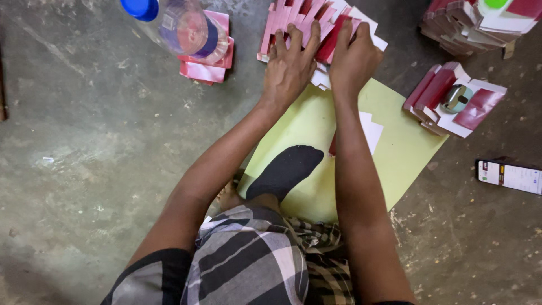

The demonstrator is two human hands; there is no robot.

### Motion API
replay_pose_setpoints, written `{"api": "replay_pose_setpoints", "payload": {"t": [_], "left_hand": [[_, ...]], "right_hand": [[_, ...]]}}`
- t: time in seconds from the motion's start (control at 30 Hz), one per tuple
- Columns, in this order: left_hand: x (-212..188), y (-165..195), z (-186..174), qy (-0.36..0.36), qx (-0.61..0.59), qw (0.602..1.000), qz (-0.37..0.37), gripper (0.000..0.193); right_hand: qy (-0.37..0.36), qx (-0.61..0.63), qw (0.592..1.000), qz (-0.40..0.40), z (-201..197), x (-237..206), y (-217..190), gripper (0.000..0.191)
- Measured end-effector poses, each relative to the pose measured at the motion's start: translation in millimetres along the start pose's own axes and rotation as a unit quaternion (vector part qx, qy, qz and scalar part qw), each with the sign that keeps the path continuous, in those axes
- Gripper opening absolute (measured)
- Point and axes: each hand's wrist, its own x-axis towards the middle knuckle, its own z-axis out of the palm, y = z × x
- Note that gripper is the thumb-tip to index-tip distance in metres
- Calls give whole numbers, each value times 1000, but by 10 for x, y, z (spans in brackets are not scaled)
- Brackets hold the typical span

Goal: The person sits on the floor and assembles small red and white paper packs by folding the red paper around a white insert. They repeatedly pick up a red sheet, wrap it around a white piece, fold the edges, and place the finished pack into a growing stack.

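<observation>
Person sits on the bare concrete floor, checked cloth over the lap at the near edge of view, one foot in a black sock resting on the near part of a pale yellow-green sheet laid flat on the floor. Small white card piece lies on that sheet, just beside the right forearm. Both arms reach forward over the sheet to its far edge. Left hand is flat, fingers spread apart, palm pressing down on a fanned row of red-and-white folded cards that starts at the sheet's far edge. Right hand sits just beside it, also palm down on the same row, fingers together and curled slightly over the cards (neither hand clamps anything, both just press). Right of the sheet: a small stack of the same folded cards with a little round grey-green object sitting on top; near it, further right, a phone with lit screen on the floor. Far left: clear plastic bottle with blue cap standing on a small pink card stack. Far right corner: a bigger heap of cards.
</observation>
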Motion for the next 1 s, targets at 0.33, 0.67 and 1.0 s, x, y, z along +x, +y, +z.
{"api": "replay_pose_setpoints", "payload": {"t": [0.33,0.67,1.0], "left_hand": [[-21,-4,47,10,28,1000,3,77],[-37,-61,87,9,2,1000,1,78],[-62,-113,58,18,-35,999,3,74]], "right_hand": [[42,92,995,14,-59,-202,267,34],[68,110,984,120,-131,-468,733,34],[145,102,984,11,-407,-265,1087,22]]}}
